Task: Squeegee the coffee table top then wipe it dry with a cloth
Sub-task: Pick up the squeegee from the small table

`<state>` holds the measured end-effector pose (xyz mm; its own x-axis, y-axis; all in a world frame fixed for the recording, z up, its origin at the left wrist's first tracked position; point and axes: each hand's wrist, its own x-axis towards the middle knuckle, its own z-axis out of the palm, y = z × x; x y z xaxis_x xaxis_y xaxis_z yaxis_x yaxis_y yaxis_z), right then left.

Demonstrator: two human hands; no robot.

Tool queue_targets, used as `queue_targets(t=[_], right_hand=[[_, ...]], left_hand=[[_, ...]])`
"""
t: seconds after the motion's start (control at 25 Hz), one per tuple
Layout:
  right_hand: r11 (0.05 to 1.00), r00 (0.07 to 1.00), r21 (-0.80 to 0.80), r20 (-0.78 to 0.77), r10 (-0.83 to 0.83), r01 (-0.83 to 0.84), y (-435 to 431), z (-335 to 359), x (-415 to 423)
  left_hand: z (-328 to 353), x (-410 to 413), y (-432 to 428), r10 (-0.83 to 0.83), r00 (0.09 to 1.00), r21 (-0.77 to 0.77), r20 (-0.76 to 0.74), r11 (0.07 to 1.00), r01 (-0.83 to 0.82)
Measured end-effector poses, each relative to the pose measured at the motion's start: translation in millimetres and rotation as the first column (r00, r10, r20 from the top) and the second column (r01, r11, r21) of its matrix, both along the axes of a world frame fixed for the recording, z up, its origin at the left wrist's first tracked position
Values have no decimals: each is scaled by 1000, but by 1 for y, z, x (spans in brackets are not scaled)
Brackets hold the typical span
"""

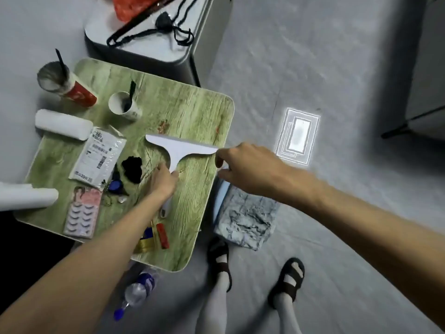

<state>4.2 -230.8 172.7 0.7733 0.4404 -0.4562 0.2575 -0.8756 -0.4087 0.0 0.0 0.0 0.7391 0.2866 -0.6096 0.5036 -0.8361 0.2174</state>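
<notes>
A white T-shaped squeegee (179,148) lies blade-away on the green wood-grain coffee table (192,112). My left hand (163,180) grips its handle in the middle of the table. My right hand (243,165) is at the table's right edge, with thumb and fingers at the blade's right tip. A crumpled grey-white cloth (248,222) lies on the floor just right of the table.
The table's left half is cluttered: two paper cups (122,104), a white roll (62,124), a labelled packet (98,157), a black scrunchie (132,168), an eyelash pack (81,215), a red lighter (162,235). A water bottle (137,292) lies on the floor beside my sandalled feet.
</notes>
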Motion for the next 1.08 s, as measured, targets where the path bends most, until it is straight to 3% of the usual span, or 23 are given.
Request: queue_targets(t=[0.12,0.2,0.36,0.48,0.72,0.8,0.92,1.08], right_hand=[[999,1000,-36,-19,-25,24,4,-38,5],[998,996,-47,-69,-53,50,-2,-47,3],[988,982,-54,-117,-150,144,-35,-32,-4],[968,964,-32,-91,-251,249,-65,7,-15],[938,942,-92,36,-334,335,-166,145,-52],[920,920,-15,-14,-391,391,-206,189,-68],[785,826,260,-236,-512,562,-257,253,-97],[580,711,427,-279,-646,694,-329,319,-118]], left_hand=[[-27,12,5,-132,991,135,-27,982,134],[-26,16,5,-152,988,115,-40,981,155],[17,32,-13,-185,977,-155,-104,973,168],[89,39,-59,-152,984,-432,-93,897,97],[279,25,-203,-190,982,-669,18,727,153],[338,11,-254,-198,980,-720,24,676,155],[416,-7,-329,-179,982,-764,63,625,163],[493,-17,-426,-188,974,-811,130,544,213]])
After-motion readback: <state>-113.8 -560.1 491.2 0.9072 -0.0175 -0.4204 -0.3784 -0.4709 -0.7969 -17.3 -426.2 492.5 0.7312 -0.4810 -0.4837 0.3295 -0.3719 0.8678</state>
